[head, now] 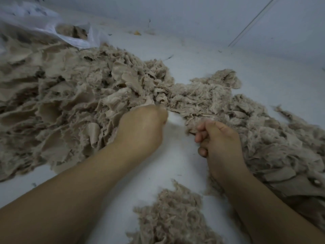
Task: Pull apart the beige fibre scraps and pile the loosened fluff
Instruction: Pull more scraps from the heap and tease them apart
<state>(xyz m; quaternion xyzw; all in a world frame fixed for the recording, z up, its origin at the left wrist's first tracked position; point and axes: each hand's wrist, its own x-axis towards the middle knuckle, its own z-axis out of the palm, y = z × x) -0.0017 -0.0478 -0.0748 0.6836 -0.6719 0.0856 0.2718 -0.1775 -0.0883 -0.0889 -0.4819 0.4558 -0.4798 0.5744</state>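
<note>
Two bare hands are working between heaps of beige fibre on a white surface.

The left hand (142, 127) is reaching into the big heap of beige fibre scraps (58, 103); its fingers are hidden, so I cannot tell its grip. The right hand (219, 140) is pinching a tuft at the edge of the loosened beige fluff pile (263, 134). The pulling step is seemingly in hand; next, both hands probably need to tug one scrap apart.

Both forearms are bare up to the bottom edge of the picture, with no sleeve or cuff showing. The left hand (142, 128) and right hand (220, 140) wear no gloves, rings, watch or bands. The fingers (202, 136) have short, unpainted nails.
</note>
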